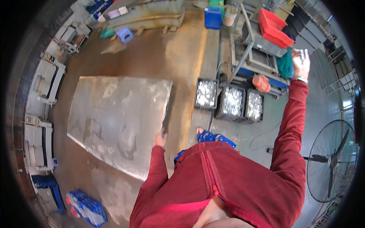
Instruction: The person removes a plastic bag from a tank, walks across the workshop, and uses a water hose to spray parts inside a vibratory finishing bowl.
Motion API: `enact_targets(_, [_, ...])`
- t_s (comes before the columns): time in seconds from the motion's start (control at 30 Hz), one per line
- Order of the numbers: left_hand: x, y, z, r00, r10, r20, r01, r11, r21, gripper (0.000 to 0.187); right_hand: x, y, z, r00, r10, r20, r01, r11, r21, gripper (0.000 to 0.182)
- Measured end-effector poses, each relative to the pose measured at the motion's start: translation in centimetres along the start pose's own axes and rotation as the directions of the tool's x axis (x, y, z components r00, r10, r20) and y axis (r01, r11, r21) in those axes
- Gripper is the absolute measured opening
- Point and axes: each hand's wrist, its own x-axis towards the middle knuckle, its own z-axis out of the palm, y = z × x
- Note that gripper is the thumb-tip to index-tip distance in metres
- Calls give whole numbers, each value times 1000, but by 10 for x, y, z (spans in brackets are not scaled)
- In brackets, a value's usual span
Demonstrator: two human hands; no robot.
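My left hand (161,139) hangs low at the right edge of a large grey, stained sheet-topped surface (118,117). Its fingertips overlap that edge and look dark and blurred, so I cannot tell whether they grip it. On the other side, my right hand (301,65) is raised at the end of an outstretched arm, fingers up and apart, bright in the light. Beside it hangs green netting (285,64) at the end of a metal rack (253,62). A red plastic basket (274,28) sits on top of the rack.
Three dark crates (206,94) of shiny silvery pieces stand on the floor ahead. An orange-red object (261,83) is at the rack's lower side. To the right is a large standing fan (330,161). A blue jerrycan (213,18) and a long metal trough (148,17) lie farther off.
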Motion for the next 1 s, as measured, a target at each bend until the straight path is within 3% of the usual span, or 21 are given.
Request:
enact_targets(0.07, [32, -125, 60, 984, 145, -102, -146, 989, 0, 53, 16, -4, -5, 996, -84, 15, 85, 995, -59, 22])
enact_targets(0.1, [67, -67, 23, 974, -185, 128, 174, 980, 93, 54, 84, 21, 16, 990, -128, 62, 133, 987, -88, 23])
enact_targets(0.13, [7, -34, -18, 957, -194, 215, 151, 968, 202, 56, 84, 42, 0, 998, -51, -36, 51, 999, -11, 24])
enact_targets(0.17, [89, -153, 32, 989, -81, 120, 41, 951, 307, 58, 121, 48, 26, 997, -63, -37, 64, 997, 32, 25])
enact_targets(0.2, [88, -147, 21, 969, -113, 219, 78, 984, 163, 55, 138, 62, 31, 996, -73, 47, 72, 997, 27, 23])
enact_targets(0.23, [86, -140, 9, 938, -145, 315, 144, 989, 26, 53, 150, 80, 37, 978, -125, -166, 119, 992, -50, 20])
enact_targets(0.27, [90, -112, -3, 906, -309, 288, 401, 843, -358, 51, 176, 90, 40, 983, -113, -142, 107, 993, -50, 23])
enact_targets(0.4, [182, -100, -16, 914, -404, 30, 397, 881, -256, 32, 286, 137, 33, 991, -42, 129, 65, 982, -176, 38])
enact_targets(0.5, [308, -59, -44, 884, -452, 119, 467, 864, -189, 31, 347, 163, 81, 977, -160, 140, 186, 962, -199, 39])
enact_targets(0.57, [408, -33, -72, 865, -438, 245, 472, 876, -99, 30, 397, 167, 102, 928, -175, 327, 294, 885, -360, 49])
enact_targets(0.63, [530, 12, -113, 866, -367, 338, 393, 919, -10, 29, 442, 164, 150, 835, -143, 532, 498, 607, -620, 55])
enact_targets(0.67, [594, 33, -138, 914, -255, 314, 253, 966, 48, 28, 471, 167, 162, 841, -149, 520, 525, 457, -718, 60])
enact_targets(0.7, [645, 64, -159, 995, 56, 77, -73, 971, 227, 25, 499, 167, 176, 854, -150, 499, 521, 285, -805, 65])
enact_targets(0.73, [689, 106, -184, 917, 359, -172, -220, 818, 531, 23, 527, 175, 181, 872, -217, 439, 475, 161, -865, 74])
enact_targets(0.77, [710, 188, -221, 943, 303, -134, -251, 917, 310, 20, 554, 185, 185, 863, -268, 428, 450, 24, -892, 80])
enact_targets(0.8, [724, 260, -246, 930, 286, -232, -192, 914, 357, 19, 587, 191, 185, 861, -322, 393, 410, -18, -912, 81])
enact_targets(0.83, [739, 323, -266, 955, 228, -191, -135, 905, 404, 19, 617, 194, 184, 857, -372, 357, 363, -58, -930, 81])
enact_targets(0.87, [790, 327, -269, 892, 419, -167, -320, 849, 421, 22, 638, 196, 180, 873, -345, 344, 324, -115, -939, 81])
enact_targets(0.93, [840, 403, -268, 852, 518, -82, -472, 825, 309, 27, 688, 173, 196, 898, -214, 385, 320, -283, -904, 71])
enact_targets(0.97, [864, 428, -260, 796, 601, -67, -564, 777, 279, 29, 712, 166, 194, 905, -224, 361, 224, -470, -854, 65])
enact_targets(1.0, [888, 456, -251, 873, 480, 87, -468, 874, -130, 31, 742, 155, 198, 857, -170, 487, 305, -594, -745, 62])
